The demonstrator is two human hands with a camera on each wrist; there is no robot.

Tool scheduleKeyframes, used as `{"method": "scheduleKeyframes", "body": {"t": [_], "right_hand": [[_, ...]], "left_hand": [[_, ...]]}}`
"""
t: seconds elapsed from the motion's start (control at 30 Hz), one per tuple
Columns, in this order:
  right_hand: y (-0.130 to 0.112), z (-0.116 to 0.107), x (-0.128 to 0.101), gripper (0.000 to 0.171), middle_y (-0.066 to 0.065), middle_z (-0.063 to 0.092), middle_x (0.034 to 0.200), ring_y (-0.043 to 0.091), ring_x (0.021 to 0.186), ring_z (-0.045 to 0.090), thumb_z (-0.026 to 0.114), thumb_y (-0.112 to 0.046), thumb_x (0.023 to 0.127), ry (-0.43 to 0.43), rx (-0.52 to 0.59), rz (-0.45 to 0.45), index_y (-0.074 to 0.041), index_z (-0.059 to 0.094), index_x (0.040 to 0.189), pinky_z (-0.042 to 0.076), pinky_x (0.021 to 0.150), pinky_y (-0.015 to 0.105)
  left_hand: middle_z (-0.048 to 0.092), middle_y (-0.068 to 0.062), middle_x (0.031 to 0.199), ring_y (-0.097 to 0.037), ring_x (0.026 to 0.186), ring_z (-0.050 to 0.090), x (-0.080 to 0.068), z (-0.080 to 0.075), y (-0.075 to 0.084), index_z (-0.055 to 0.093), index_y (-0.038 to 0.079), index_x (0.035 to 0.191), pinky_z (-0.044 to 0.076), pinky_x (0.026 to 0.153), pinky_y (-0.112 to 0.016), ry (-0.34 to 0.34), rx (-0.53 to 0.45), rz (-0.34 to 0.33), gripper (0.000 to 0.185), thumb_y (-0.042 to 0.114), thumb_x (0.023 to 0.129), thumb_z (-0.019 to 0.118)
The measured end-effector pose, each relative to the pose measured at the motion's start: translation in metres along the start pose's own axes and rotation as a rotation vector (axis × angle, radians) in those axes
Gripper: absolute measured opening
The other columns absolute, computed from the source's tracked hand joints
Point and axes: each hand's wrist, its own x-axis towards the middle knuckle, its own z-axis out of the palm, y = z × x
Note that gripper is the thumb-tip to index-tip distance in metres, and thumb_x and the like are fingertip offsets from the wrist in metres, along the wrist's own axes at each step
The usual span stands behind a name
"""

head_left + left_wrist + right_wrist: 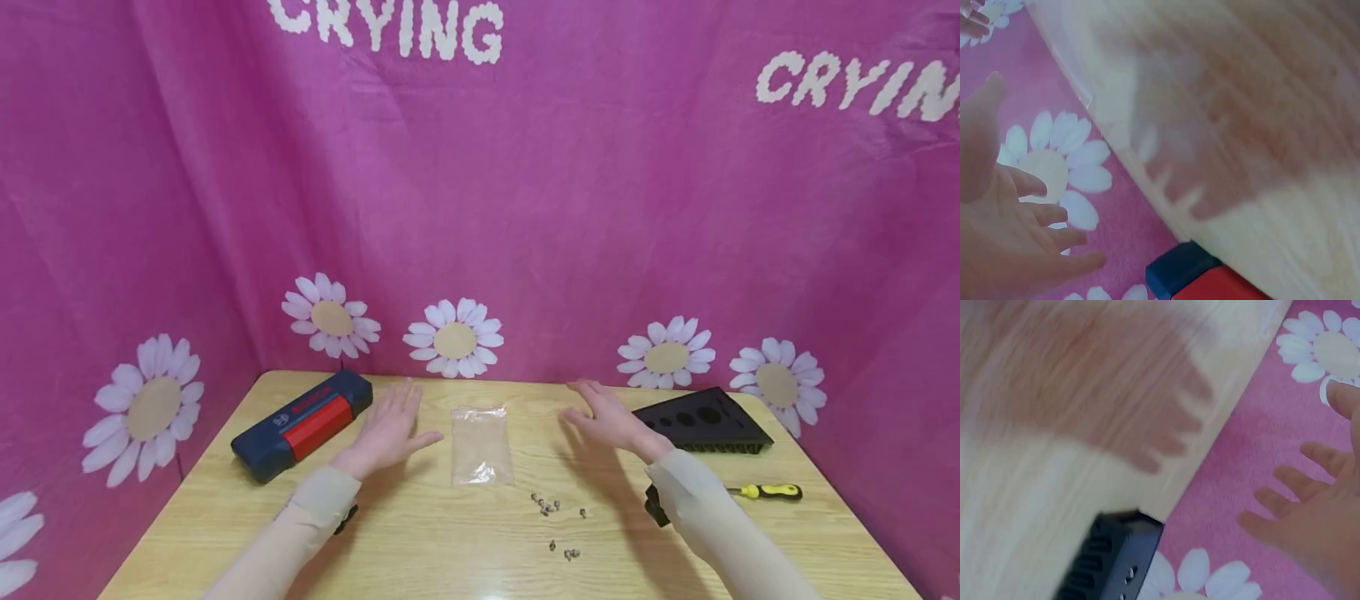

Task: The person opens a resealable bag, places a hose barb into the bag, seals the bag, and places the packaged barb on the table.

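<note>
My left hand (386, 429) is held over the table with fingers straight and thumb spread, between a blue and red Bosch case (303, 423) and a clear plastic bag (482, 446). Nothing is in its palm (1016, 231) in the left wrist view. On the other side, my right hand (611, 419) hovers with fingers extended, beside a black holder with round holes (701, 419). That palm (1316, 519) holds nothing either. Between and in front of the hands lie several small metal screws (546, 505), loosely scattered, with a few more (572, 554) closer to me.
A yellow and black screwdriver (772, 492) lies at the right, partly hidden behind my right sleeve. The wooden table (420, 542) ends at a pink curtain (555, 208) with daisies, which hangs behind it and along both sides.
</note>
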Motion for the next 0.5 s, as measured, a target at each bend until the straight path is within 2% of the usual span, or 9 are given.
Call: {"method": "scheduleKeyframes", "body": {"t": [0.2,0.5], "right_hand": [[-0.004,0.008,0.007,0.05,0.03,0.055,0.137,0.047,0.126,0.052,0.056,-0.024,0.1,-0.032,0.063,-0.073,0.011,0.049,0.136,0.042,0.107,0.058],[-0.009,0.025,0.014,0.043,0.029,0.062,0.126,0.043,0.114,0.062,0.058,-0.019,0.099,-0.123,0.236,-0.017,0.01,0.054,0.131,0.05,0.1,0.052]], "left_hand": [[0.026,-0.028,0.16,-0.048,0.149,0.023,-0.003,0.008,0.009,0.031,-0.009,0.15,0.023,0.118,-0.065,-0.016,0.008,0.035,0.09,0.048,0.09,0.067],[0.028,-0.029,0.159,-0.044,0.149,0.026,-0.009,0.023,0.022,0.032,-0.011,0.148,0.027,0.118,-0.061,-0.078,0.0,0.075,0.085,0.044,0.092,0.066]]}}
